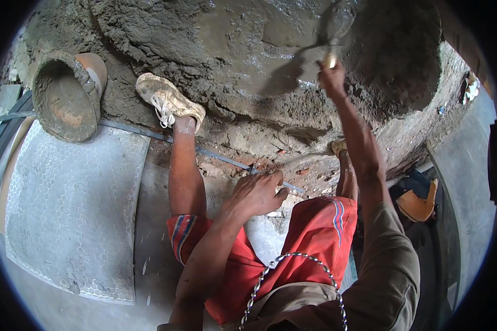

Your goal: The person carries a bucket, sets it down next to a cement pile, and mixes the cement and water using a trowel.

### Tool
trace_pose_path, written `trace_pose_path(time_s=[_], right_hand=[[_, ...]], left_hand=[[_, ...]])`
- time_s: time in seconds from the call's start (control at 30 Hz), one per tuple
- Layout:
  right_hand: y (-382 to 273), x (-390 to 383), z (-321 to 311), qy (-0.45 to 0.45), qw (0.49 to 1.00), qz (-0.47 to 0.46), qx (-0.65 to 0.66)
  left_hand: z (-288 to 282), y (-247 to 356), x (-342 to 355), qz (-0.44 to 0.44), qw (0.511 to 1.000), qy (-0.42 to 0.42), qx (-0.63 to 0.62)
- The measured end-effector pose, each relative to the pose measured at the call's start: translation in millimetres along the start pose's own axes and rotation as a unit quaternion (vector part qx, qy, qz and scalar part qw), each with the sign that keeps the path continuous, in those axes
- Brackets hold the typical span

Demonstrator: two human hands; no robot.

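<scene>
in the head view, the person's right hand is at the far right of centre, clenched around the pale handle of a trowel, whose blurred blade points away over a patch of wet grey mortar; whether the blade touches the surface cannot be told. a dark shadow falls on the mortar to the left of the tool. the left hand is nearer, at the middle, released, its fingers loosely curled above the space between the knees. the person wears red shorts with striped sides, and a beaded chain hangs at the near edge. the left foot, in a dirty lace-up shoe, rests against the rough mortar edge. on the far left, a mortar-crusted round tub lies tilted, its mouth facing near, beside a sheet with a honeycomb pattern. a narrow metal strip runs along the mortar's near side, passing beyond the left hand. an orange-tan piece lies to the right, next to dark material.
</scene>
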State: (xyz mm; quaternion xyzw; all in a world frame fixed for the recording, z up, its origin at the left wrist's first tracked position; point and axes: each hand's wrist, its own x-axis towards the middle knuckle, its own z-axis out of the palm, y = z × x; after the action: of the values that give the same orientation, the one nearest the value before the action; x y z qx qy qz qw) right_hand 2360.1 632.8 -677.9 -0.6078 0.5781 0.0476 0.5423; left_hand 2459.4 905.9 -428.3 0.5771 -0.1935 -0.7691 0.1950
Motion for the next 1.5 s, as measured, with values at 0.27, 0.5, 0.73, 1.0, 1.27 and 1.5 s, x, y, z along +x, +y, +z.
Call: trace_pose_path(time_s=[0.27,0.5,0.73,1.0,1.27,1.5], right_hand=[[-51,-82,131,-0.145,0.987,0.069,0.033],[-113,-144,134,-0.127,0.985,-0.076,-0.089],[-231,-232,172,-0.247,0.940,-0.179,-0.152],[-239,-228,277,-0.254,0.769,-0.456,-0.370],[-175,-158,202,-0.208,0.906,-0.263,-0.259],[-84,-101,171,-0.313,0.947,0.065,-0.032]], left_hand=[[-3,4,-2,-0.012,0.999,0.031,-0.014],[-1,-2,-8,0.020,0.999,0.001,-0.028],[-16,-2,-17,0.041,0.999,-0.007,-0.025],[-48,2,-32,0.041,0.990,0.101,-0.094],[-33,3,-28,0.080,0.989,0.099,-0.080],[-11,6,-4,0.040,0.997,0.058,-0.015]])
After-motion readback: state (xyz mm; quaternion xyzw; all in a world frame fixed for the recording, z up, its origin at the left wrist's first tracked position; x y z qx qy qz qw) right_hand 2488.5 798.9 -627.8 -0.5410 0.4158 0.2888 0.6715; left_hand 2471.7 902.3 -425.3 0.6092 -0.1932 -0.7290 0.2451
